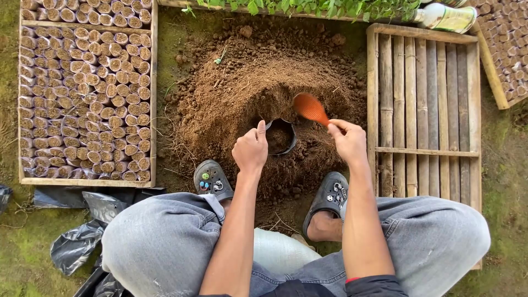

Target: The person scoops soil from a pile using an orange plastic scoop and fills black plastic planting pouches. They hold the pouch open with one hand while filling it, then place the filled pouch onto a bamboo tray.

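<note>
Left hand (pixel 250 149) found closed on the rim of a small black bag (pixel 281 137), thumb raised, holding its mouth open at the foot of the soil mound (pixel 264 82). Right hand (pixel 347 140) found gripping the handle of an orange scoop (pixel 310 108), blade raised just above and to the right of the bag's opening, against the hollowed face of the mound. Bag noted partly filled with dark soil, standing on the ground between the two hands, just ahead of a pair of dark clogs (pixel 213 180). Wooden tray (pixel 153 110) observed on the left, packed tight with filled soil bags (pixel 82 93) in rows. Bamboo-slat tray (pixel 423 110) observed on the right, touching the mound's edge. Crumpled black plastic sheet (pixel 74 245) recorded at lower left on the grass. Green seedlings (pixel 308 6) recorded along the top edge, beyond the mound. White sack (pixel 280 250) seen beneath the knees, mostly hidden.
</note>
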